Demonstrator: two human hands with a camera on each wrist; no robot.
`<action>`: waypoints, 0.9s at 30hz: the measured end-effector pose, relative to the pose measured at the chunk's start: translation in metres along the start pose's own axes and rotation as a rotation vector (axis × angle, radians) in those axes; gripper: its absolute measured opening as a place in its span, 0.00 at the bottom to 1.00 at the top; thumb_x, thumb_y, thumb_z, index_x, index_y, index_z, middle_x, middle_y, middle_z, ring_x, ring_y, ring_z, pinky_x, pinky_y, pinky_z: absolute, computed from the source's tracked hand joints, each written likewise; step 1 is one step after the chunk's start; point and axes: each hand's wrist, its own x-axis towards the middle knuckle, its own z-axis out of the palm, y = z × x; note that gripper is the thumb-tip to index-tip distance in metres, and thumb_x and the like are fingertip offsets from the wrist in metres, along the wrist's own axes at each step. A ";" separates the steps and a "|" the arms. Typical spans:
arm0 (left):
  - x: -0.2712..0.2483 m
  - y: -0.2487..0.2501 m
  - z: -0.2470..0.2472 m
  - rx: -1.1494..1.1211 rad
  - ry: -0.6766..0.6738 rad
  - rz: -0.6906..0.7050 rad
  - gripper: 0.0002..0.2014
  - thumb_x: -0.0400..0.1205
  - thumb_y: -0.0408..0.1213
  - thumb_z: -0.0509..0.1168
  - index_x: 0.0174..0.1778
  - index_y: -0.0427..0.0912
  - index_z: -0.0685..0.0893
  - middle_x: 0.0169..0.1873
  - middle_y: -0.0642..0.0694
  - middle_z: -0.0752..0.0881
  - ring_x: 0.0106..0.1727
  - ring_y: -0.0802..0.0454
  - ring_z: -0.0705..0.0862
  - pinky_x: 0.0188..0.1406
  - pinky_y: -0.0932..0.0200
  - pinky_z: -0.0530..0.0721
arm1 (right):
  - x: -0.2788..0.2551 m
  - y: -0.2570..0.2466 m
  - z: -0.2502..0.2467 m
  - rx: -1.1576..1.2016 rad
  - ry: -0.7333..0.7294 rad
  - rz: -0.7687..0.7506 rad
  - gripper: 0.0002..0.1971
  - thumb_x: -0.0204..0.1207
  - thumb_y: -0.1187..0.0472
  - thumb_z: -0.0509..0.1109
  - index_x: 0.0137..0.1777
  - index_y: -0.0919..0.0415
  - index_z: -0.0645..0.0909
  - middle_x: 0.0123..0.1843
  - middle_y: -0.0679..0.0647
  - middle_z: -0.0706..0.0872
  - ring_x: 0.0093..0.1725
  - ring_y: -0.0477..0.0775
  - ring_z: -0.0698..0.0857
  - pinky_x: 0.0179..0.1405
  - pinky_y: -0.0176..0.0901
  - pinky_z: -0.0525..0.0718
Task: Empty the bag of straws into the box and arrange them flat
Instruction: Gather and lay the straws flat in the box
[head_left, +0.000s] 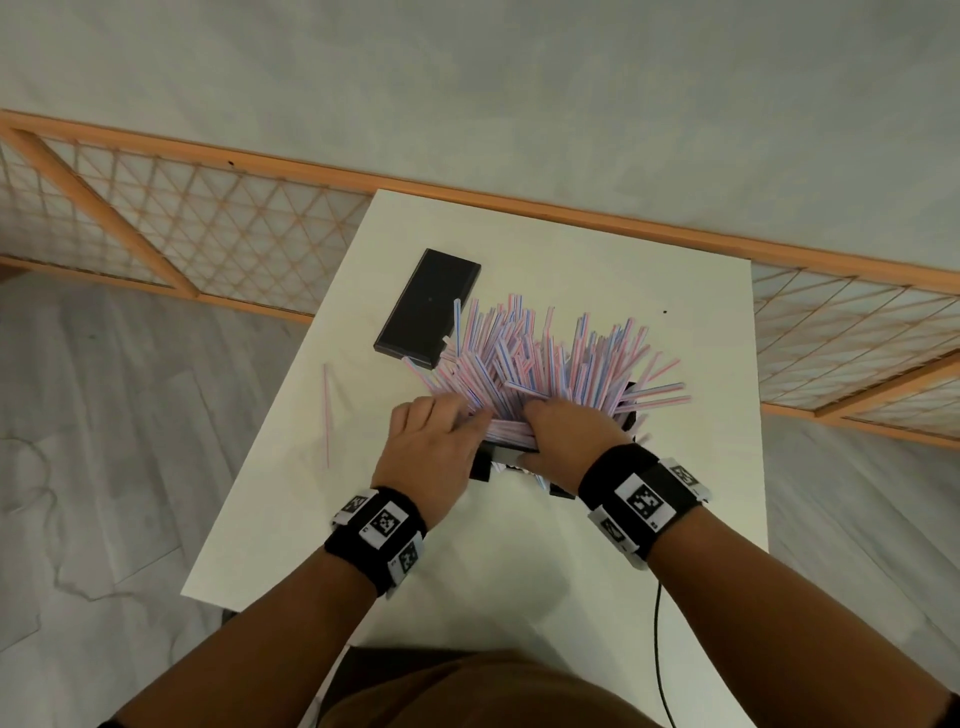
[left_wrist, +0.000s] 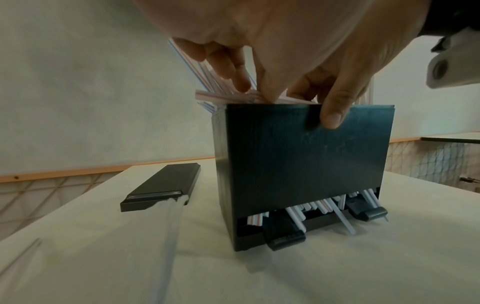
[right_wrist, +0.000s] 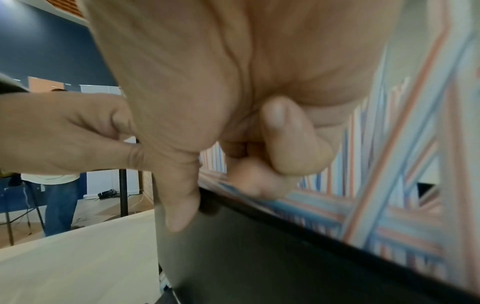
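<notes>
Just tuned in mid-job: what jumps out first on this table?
A big fan of pink-and-blue striped straws bristles up and outward from the black box at the table's middle, far from flat. Both hands work at its near rim: the left hand and right hand hold bundles of straws. The black lid lies behind-left, and one stray straw sits alone at the left edge.

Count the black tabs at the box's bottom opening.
2: left tab and right tab, at either end of the box opening, left wrist view. None seem hidden.
</notes>
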 end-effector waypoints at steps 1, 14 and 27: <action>0.001 -0.001 0.002 -0.017 -0.020 0.006 0.17 0.79 0.41 0.66 0.63 0.51 0.89 0.51 0.48 0.81 0.51 0.42 0.79 0.52 0.46 0.78 | -0.004 -0.001 -0.001 0.023 0.005 0.013 0.17 0.79 0.45 0.70 0.57 0.56 0.72 0.57 0.56 0.79 0.49 0.63 0.85 0.39 0.49 0.76; -0.033 -0.031 -0.019 -0.566 0.069 -0.493 0.08 0.87 0.38 0.66 0.58 0.49 0.89 0.52 0.56 0.84 0.46 0.61 0.84 0.42 0.74 0.79 | -0.062 -0.020 0.019 0.153 0.201 -0.124 0.12 0.82 0.48 0.65 0.61 0.51 0.80 0.56 0.49 0.82 0.49 0.58 0.87 0.44 0.53 0.87; -0.028 -0.168 0.058 -0.261 -0.414 -1.173 0.25 0.84 0.52 0.69 0.69 0.36 0.80 0.65 0.36 0.85 0.65 0.33 0.85 0.60 0.45 0.83 | -0.092 -0.018 0.111 0.148 -0.278 0.042 0.21 0.85 0.41 0.59 0.75 0.45 0.73 0.67 0.44 0.81 0.65 0.47 0.83 0.63 0.43 0.81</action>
